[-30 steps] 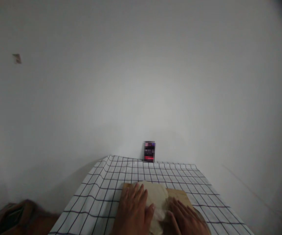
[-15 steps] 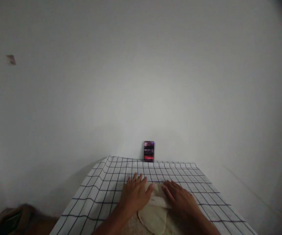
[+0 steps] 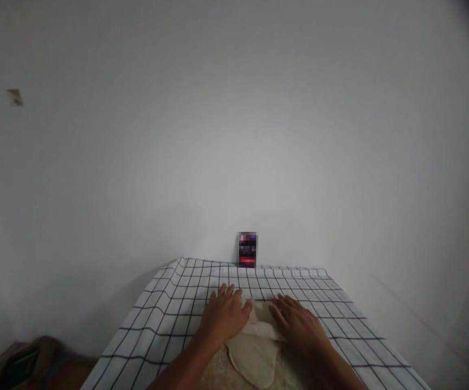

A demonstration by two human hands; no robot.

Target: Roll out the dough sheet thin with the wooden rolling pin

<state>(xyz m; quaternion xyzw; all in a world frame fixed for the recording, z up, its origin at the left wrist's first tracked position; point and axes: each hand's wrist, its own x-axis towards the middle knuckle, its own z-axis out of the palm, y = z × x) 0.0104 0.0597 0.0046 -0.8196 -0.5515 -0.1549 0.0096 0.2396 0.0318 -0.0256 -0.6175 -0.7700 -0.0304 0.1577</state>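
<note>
A beige fabric item [image 3: 254, 360] lies at the near middle of the table, with a paler band across it and a rounded, flap-like piece below the band. What kind of item it is, I cannot tell. My left hand [image 3: 225, 314] rests palm down along its left side, fingers stretched forward and a little apart. On the opposite side, my right hand [image 3: 297, 319] lies flat over its right edge with the fingers extended. Both palms and forearms hide parts of the fabric, and its near end runs out of view.
A white cloth with a black grid [image 3: 169, 309] covers the table. Against the white wall [image 3: 234, 135] at the table's far edge stands a dark, blurred-out rectangular object [image 3: 247, 250]. A brown object [image 3: 31, 360] sits low at the left, beside the table.
Both hands have shifted slightly forward, still flat at the fabric's sides. More of the band and rounded piece shows between them. The view has moved very slightly.
</note>
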